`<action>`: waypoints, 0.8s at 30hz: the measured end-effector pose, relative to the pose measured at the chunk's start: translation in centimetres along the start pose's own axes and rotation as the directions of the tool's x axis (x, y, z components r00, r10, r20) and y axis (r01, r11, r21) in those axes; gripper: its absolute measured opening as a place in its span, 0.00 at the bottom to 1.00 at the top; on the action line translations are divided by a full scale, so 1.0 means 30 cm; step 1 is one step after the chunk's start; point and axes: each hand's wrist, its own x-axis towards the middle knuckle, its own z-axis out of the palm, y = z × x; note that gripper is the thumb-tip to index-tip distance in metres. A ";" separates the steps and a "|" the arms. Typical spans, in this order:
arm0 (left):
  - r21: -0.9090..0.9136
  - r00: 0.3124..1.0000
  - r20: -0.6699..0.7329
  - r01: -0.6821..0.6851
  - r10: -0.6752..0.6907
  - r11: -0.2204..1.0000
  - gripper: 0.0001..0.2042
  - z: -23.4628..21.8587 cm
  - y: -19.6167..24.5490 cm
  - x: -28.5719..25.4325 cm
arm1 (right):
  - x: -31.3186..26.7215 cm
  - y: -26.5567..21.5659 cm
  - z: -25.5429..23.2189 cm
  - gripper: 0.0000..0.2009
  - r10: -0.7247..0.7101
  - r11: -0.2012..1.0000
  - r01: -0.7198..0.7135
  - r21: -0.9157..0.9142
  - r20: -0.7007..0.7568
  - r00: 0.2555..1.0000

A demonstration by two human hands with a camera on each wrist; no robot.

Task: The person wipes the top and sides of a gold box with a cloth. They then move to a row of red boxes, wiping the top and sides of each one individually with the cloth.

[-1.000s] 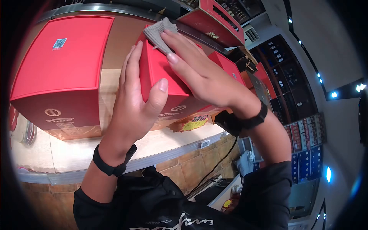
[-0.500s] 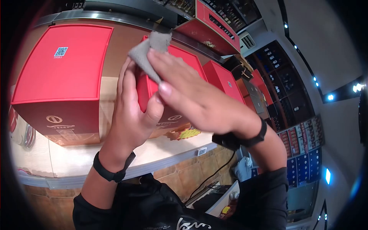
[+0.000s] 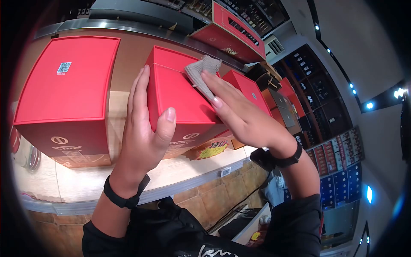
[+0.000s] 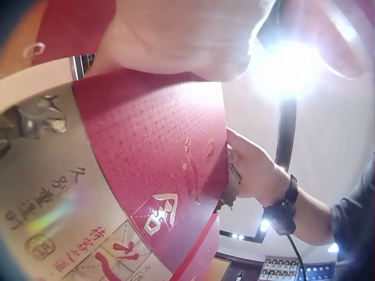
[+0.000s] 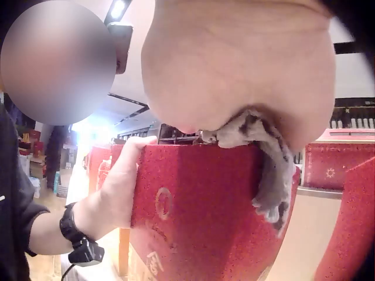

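Observation:
A red gift box point(image 3: 180, 103) with a gold emblem on its front stands on the wooden shelf. My left hand point(image 3: 145, 137) lies along its left side, fingers straight up that face and thumb extended by the front corner. On the lid, my right hand point(image 3: 239, 113) presses a grey ribbed cloth point(image 3: 199, 75) with straight fingers, near the right edge. In the right wrist view, part of the cloth point(image 5: 275, 181) hangs from under the palm down the box's side. The left wrist view shows the box's patterned side point(image 4: 170, 140) with gold characters.
A larger red box point(image 3: 68, 85) with a QR label stands at left. Another red box point(image 3: 248, 88) stands to the right, and a tall red box point(image 3: 231, 36) behind. A yellow price tag point(image 3: 209, 150) sits in front; a jar point(image 3: 30, 156) stands at the far left.
The right hand swept the cloth from the lid's far left area toward the near left corner beside the left hand, then across to the right. The left hand has stayed at the box's side.

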 end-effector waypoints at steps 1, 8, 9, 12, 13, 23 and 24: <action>0.008 1.000 -0.002 -0.007 0.007 1.000 0.40 0.000 0.001 0.001 | 0.020 -0.003 0.004 0.35 -0.002 1.000 0.002 -0.015 -0.016 1.000; 0.049 0.998 0.008 -0.066 0.065 0.997 0.39 -0.004 -0.005 0.007 | 0.172 -0.038 0.046 0.43 -0.058 0.998 0.058 -0.019 -0.003 0.998; 0.078 0.997 0.006 -0.081 0.081 0.994 0.39 -0.006 -0.005 0.008 | 0.182 -0.052 0.051 0.43 -0.070 0.997 0.070 -0.010 0.003 0.998; -0.075 0.998 0.032 0.054 -0.052 0.996 0.38 -0.006 0.032 0.002 | 0.165 -0.104 0.074 0.38 -0.161 0.986 0.162 0.031 -0.039 0.986; -0.094 0.999 0.032 0.036 -0.033 0.995 0.38 -0.005 0.024 0.004 | 0.157 -0.115 0.081 0.37 -0.189 0.980 0.191 0.057 -0.049 0.981; 0.040 0.999 -0.011 -0.041 0.041 0.998 0.37 0.001 0.002 0.005 | -0.063 -0.149 0.080 0.30 -0.171 0.941 0.090 -0.325 -0.229 0.958; 0.018 1.000 -0.005 -0.031 0.031 0.999 0.37 0.003 0.009 0.005 | -0.073 -0.129 0.089 0.32 -0.155 0.937 0.048 -0.346 -0.291 0.944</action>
